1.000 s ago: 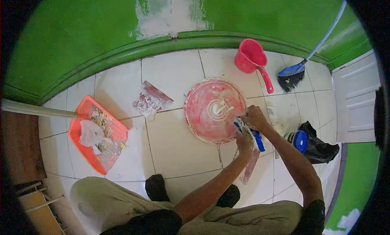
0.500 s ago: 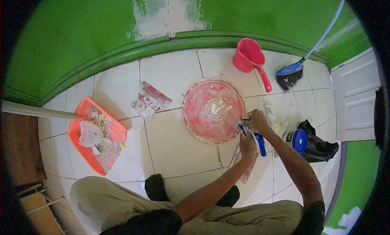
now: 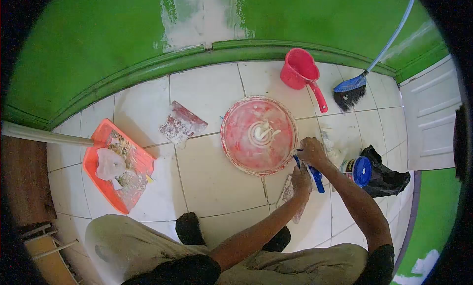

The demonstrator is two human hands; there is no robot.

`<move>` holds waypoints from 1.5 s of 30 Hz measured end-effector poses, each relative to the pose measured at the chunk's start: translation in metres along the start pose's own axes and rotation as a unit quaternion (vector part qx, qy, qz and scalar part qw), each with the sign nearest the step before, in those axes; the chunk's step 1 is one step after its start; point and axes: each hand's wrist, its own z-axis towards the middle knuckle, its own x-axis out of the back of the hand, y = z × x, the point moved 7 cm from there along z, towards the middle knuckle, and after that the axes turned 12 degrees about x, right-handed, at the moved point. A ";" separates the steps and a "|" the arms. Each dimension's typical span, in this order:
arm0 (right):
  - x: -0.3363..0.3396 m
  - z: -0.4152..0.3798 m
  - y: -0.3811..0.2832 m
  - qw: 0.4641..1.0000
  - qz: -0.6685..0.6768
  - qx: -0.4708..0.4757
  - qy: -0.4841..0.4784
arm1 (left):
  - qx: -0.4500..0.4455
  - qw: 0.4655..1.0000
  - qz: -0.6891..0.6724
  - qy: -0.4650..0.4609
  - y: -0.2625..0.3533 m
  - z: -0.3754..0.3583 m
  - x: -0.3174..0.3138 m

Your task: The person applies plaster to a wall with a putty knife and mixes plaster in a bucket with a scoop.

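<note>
Right of centre, the left hand [image 3: 301,180] grips a blue-and-white packet [image 3: 317,179] in closed fingers; the right hand [image 3: 312,151] curls at its upper end.

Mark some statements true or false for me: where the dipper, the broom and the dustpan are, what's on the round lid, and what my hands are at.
1. White paste sits near the middle of the round red lid. True.
2. The dipper is lying in the dustpan. False: the red dipper is on the tiled floor, near the green wall.
3. The broom has black bristles. True.
4. The dustpan is empty. False: the orange dustpan holds debris.
5. Your hands are far apart. False: left hand and right hand are close together at a blue-and-white item, too small to identify.
</note>
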 end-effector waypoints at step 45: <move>0.001 -0.075 0.323 0.721 0.580 -0.124 0.358 | -0.284 0.922 0.247 -0.086 0.098 -0.016 -0.015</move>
